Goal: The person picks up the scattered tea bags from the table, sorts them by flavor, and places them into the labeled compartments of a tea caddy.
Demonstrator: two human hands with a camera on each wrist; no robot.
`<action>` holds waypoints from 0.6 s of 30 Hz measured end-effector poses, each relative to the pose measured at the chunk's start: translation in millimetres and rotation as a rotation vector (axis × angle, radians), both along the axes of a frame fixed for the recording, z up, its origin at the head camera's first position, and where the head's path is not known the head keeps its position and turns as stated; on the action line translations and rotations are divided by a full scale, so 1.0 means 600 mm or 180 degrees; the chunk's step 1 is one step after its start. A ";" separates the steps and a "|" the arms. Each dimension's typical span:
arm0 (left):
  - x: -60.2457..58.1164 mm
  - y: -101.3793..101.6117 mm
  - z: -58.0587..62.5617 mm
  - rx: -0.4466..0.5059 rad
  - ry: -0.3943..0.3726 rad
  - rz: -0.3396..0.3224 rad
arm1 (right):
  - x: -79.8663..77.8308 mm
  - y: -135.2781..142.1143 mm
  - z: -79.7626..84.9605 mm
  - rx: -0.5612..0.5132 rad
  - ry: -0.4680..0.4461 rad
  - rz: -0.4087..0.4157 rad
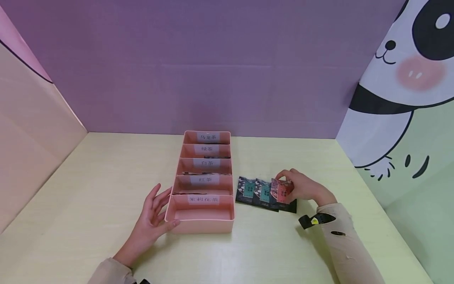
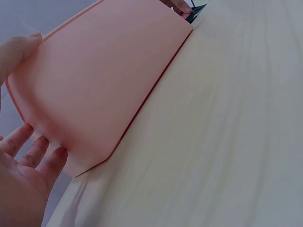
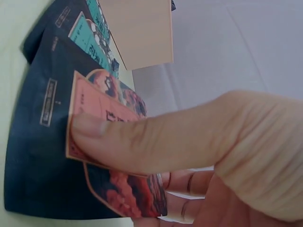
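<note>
A long pink box (image 1: 198, 225) with several labelled compartments stands on the table. My left hand (image 1: 156, 217) rests against its near left corner, the thumb at the front rim and the fingers spread along the side; in the left wrist view, fingertips (image 2: 59, 153) touch the box wall (image 2: 109, 75). Right of the box, my right hand (image 1: 303, 187) pinches a dark tea sachet with a red label (image 1: 281, 193). The right wrist view has the thumb (image 3: 142, 137) across that label and the other fingers behind the sachet's edge. Two green-labelled tea sachets (image 1: 246, 189) lie overlapping beside it.
Dark sachet edges (image 1: 202, 173) show inside some of the box's rear compartments; the front compartment shows a bare floor. A purple wall (image 1: 220, 79) rises behind the pale table (image 1: 124, 165). Side panels stand left and right, the right one (image 1: 411, 189) with a panda drawing.
</note>
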State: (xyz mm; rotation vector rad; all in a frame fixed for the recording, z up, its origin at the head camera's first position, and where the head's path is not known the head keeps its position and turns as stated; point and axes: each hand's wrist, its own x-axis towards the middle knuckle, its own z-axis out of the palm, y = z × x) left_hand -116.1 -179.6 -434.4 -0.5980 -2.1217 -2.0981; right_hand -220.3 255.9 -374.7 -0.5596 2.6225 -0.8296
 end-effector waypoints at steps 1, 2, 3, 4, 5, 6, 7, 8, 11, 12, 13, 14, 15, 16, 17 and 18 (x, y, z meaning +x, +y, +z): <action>0.000 0.000 0.000 0.0000 0.0004 0.0005 | -0.001 0.001 0.001 -0.0006 0.0014 0.0027; 0.000 0.000 0.000 -0.0003 0.0000 0.0012 | -0.002 0.002 0.002 -0.0009 0.0021 0.0039; 0.000 0.000 0.000 -0.0003 -0.0001 0.0018 | -0.003 0.003 0.004 -0.0018 0.0024 0.0062; 0.000 0.000 0.000 -0.0002 -0.0002 0.0017 | -0.003 0.005 0.004 -0.0038 0.0010 0.0080; 0.000 0.000 0.000 -0.0007 -0.0012 0.0021 | -0.004 0.007 0.005 -0.0056 0.0000 0.0114; 0.001 0.000 0.000 -0.0007 -0.0012 0.0022 | -0.004 0.009 0.006 -0.0072 -0.0008 0.0148; 0.001 0.000 0.000 -0.0002 -0.0011 0.0019 | -0.005 0.011 0.007 -0.0074 0.0004 0.0196; 0.001 0.000 0.000 -0.0004 -0.0011 0.0019 | -0.005 0.013 0.008 -0.0080 0.0010 0.0238; 0.001 -0.001 0.000 -0.0024 -0.0039 0.0024 | -0.005 0.017 0.013 -0.0102 0.0029 0.0329; 0.001 -0.001 0.001 -0.0030 -0.0042 0.0026 | -0.004 0.018 0.016 -0.0110 0.0039 0.0346; 0.000 -0.001 0.001 -0.0041 -0.0054 0.0031 | -0.004 0.018 0.019 -0.0128 0.0039 0.0357; 0.000 -0.001 0.002 -0.0067 -0.0075 0.0044 | -0.003 0.018 0.021 -0.0162 0.0012 0.0356; 0.000 -0.001 0.002 -0.0075 -0.0082 0.0051 | -0.002 0.018 0.022 -0.0196 -0.0018 0.0349; 0.000 -0.001 0.002 -0.0077 -0.0082 0.0053 | -0.001 0.018 0.023 -0.0215 -0.0031 0.0353; 0.001 -0.001 0.001 -0.0071 -0.0078 0.0049 | -0.001 0.018 0.023 -0.0225 -0.0040 0.0353; 0.002 -0.001 0.000 -0.0054 -0.0061 0.0039 | 0.000 0.018 0.022 -0.0231 -0.0047 0.0357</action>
